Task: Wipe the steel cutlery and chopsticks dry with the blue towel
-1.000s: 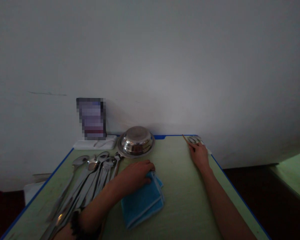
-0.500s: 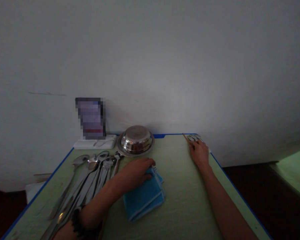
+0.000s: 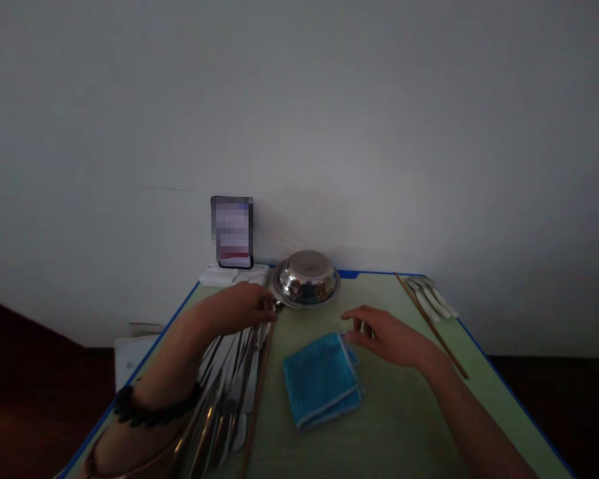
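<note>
My left hand (image 3: 243,308) lies over the heads of several long steel spoons (image 3: 229,379) on the left of the green table (image 3: 409,412). Its fingers are curled round a spoon head just in front of the upturned steel bowl (image 3: 307,283). A black bracelet (image 3: 140,409) sits on that wrist. My right hand (image 3: 387,338) hovers at the far right corner of the folded blue cloth (image 3: 322,378), with fingers spread and thumb close to the cloth's edge, holding nothing.
A wooden chopstick (image 3: 255,406) lies beside the steel spoons. Another long chopstick (image 3: 430,324) and a few white-handled utensils (image 3: 432,297) lie at the far right. A blurred upright card (image 3: 232,231) stands on a white base (image 3: 234,274) against the wall.
My left hand left the blue cloth and went to the spoon heads by the bowl. My right hand came back from the far-right utensils to the cloth's corner. The view shifted, so everything sits further right.
</note>
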`<action>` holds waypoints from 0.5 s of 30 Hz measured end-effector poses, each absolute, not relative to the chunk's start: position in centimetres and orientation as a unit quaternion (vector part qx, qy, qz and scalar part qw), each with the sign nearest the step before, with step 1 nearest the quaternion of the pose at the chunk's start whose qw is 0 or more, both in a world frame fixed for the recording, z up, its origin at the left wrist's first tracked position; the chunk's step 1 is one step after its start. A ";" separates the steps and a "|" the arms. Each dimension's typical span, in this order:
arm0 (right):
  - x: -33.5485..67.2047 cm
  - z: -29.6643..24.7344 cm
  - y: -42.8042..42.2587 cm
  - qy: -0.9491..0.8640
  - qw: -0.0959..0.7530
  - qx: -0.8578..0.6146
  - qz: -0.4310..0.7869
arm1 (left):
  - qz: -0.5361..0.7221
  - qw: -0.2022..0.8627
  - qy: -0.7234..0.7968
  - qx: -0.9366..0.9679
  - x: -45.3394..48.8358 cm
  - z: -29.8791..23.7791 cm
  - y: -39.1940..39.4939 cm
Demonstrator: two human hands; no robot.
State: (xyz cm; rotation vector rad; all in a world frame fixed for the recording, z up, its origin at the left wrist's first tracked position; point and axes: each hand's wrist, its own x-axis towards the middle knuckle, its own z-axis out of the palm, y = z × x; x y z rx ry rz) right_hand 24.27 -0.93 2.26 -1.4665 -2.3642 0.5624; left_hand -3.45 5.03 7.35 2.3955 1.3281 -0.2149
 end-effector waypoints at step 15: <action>20.0 1.2 2.2 -0.782 -0.060 -0.545 0.297 | -0.162 0.142 0.575 0.789 -2.0 2.9 5.0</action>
